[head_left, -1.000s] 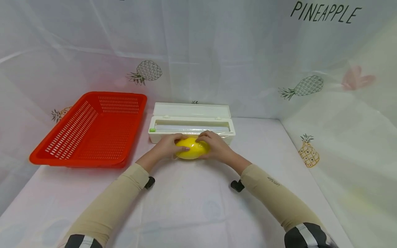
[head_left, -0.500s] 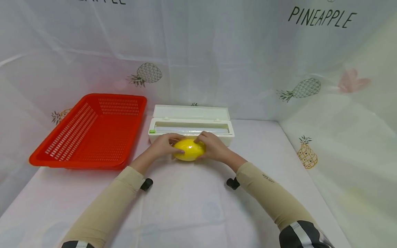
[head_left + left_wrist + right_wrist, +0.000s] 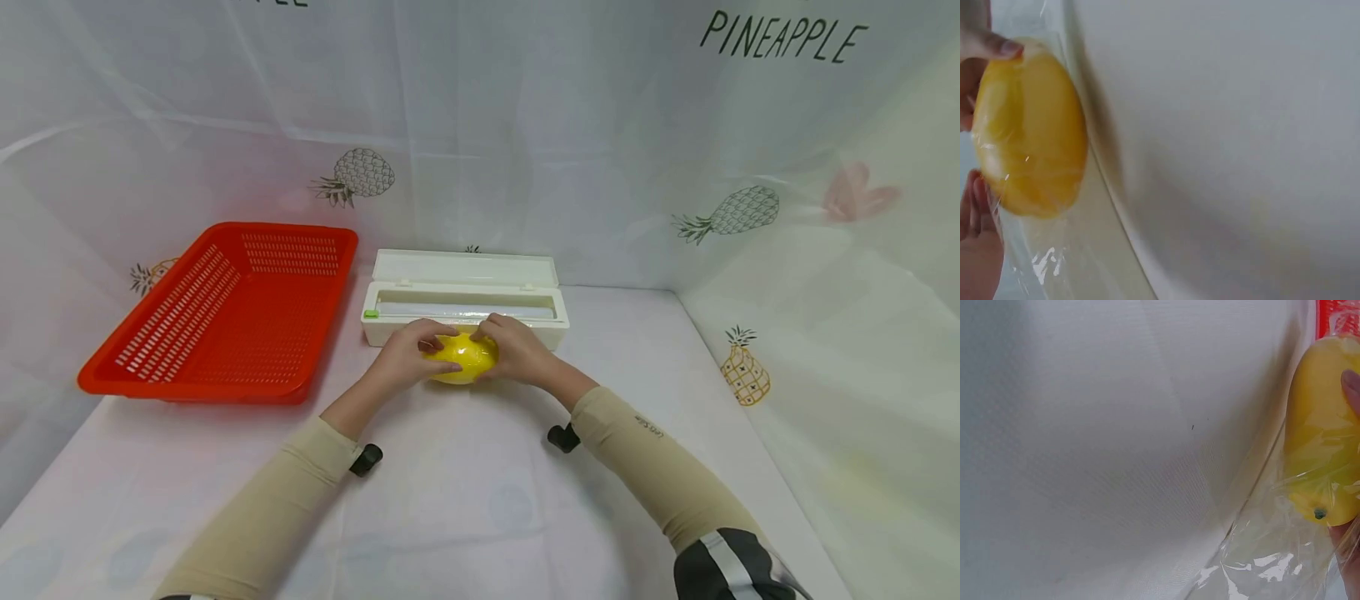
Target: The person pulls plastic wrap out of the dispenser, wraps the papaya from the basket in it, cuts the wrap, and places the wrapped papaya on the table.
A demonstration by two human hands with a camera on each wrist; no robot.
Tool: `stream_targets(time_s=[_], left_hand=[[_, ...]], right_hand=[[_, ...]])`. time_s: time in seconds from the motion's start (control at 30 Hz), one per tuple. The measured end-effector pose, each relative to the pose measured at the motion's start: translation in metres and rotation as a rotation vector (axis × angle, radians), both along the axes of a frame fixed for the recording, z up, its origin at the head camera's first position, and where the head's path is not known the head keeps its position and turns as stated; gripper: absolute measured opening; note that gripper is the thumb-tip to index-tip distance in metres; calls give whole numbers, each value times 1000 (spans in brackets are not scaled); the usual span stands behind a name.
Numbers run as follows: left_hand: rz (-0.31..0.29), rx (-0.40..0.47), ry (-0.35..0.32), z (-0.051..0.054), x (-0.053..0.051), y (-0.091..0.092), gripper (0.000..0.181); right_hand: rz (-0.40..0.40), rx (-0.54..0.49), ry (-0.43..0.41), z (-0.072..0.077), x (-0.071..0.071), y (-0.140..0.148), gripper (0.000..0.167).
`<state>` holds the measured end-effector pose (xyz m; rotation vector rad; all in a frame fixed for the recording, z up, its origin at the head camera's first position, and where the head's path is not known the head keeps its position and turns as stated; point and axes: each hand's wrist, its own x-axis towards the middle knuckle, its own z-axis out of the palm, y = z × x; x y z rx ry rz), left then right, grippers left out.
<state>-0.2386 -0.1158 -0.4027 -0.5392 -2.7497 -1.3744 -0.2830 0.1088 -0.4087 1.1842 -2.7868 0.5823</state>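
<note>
Where glossy film (image 3: 1266, 569) clings, smooth yellow oval fruit (image 3: 474, 357); left hand (image 3: 408, 354), right hand (image 3: 520, 350) gripping its ends

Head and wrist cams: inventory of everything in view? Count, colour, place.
Fruit-like object: 1, yellow, between the hands
Clear film: count unclear, transparent, over part of it
Box: 1, white, behind the hands, lid open
Roll: 1, whitish, inside box
Tab: 1, green, box's left front
Basket: 1, red, table's left
Table: 1, white, underneath
Backdrop: count unclear, whitish, pineapple prints, back and sides
Wrist devices: 2, black, one per wrist
Sleeves: 2, beige
Left hand: 1, bare, gripping fruit's left
Right hand: 1, bare, gripping its right
</note>
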Motion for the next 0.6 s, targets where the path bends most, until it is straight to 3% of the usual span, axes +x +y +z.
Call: stream_targets(time_s=[0.3, 0.43, 0.6], left_hand=[[96, -185, 55, -22, -4, 7, 67], [106, -243, 74, -29, -7, 9, 77], [104, -297, 64, -30, -8, 12, 86]], right_hand=[[-11, -1, -26, 1, -3, 0, 61], [-23, 4, -24, 0, -4, -1, 61], [-34, 13, -31, -1, -4, -1, 61]])
